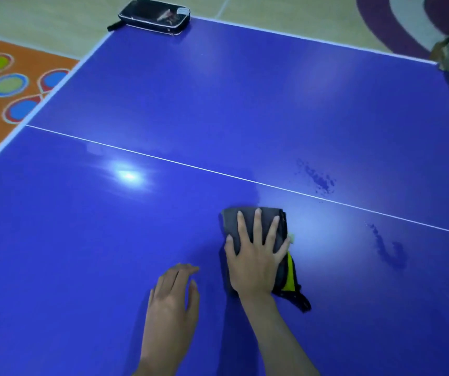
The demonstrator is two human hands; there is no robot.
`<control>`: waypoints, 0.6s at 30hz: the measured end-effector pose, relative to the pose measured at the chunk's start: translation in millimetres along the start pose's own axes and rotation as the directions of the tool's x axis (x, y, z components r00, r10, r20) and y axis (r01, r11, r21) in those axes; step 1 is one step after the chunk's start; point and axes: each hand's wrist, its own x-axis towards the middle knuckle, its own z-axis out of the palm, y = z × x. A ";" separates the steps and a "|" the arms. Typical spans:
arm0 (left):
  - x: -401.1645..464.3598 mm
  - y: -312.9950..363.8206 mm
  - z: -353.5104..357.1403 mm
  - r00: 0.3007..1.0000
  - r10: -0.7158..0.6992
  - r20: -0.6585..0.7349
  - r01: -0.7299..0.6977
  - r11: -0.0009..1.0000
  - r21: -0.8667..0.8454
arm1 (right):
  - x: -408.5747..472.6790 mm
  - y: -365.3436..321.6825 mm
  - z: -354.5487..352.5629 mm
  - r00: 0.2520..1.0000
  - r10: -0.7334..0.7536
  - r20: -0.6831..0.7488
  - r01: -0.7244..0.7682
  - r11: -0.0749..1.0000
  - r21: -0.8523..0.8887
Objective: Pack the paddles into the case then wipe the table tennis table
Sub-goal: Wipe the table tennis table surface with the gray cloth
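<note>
Two hands: left hand [173, 297] bare, right hand [255, 256] pressing one cloth [247, 221].

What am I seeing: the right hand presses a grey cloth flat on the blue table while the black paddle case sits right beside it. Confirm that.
Not quite. The right hand does press the grey cloth flat on the blue table, but the black paddle case lies at the table's far corner, well apart from the cloth. The head view shows this.

No readable txt, labels or nos. anywhere; print on the black case [154, 15] too blurred.
</note>
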 end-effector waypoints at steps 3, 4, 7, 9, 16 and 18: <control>6.2 -10.2 14.6 0.996 0.068 -0.057 -0.066 0.997 0.032 | 49.9 -3.0 5.0 1.000 0.013 -0.024 -0.013 1.000 0.022; 8.2 -12.3 18.9 0.995 0.074 -0.063 -0.072 0.997 0.038 | 64.2 -3.5 5.6 1.000 0.018 -0.025 -0.017 0.999 0.029; 12.3 -15.6 24.8 0.995 0.086 -0.043 -0.084 0.995 0.049 | 96.5 -7.1 3.3 0.999 0.039 0.008 -0.040 0.997 0.065; 13.5 -14.5 23.6 0.993 0.113 -0.025 -0.112 0.992 0.054 | 106.6 -6.7 2.7 0.999 0.045 0.019 -0.046 0.997 0.064; 11.6 -19.3 14.5 0.967 0.251 0.049 -0.256 0.950 0.176 | 60.7 -1.2 3.6 0.999 0.001 -0.043 -0.001 1.000 0.007; 11.6 -22.8 14.1 0.949 0.303 0.087 -0.315 0.927 0.206 | 25.2 0.5 2.8 0.998 0.006 -0.067 -0.005 1.000 0.013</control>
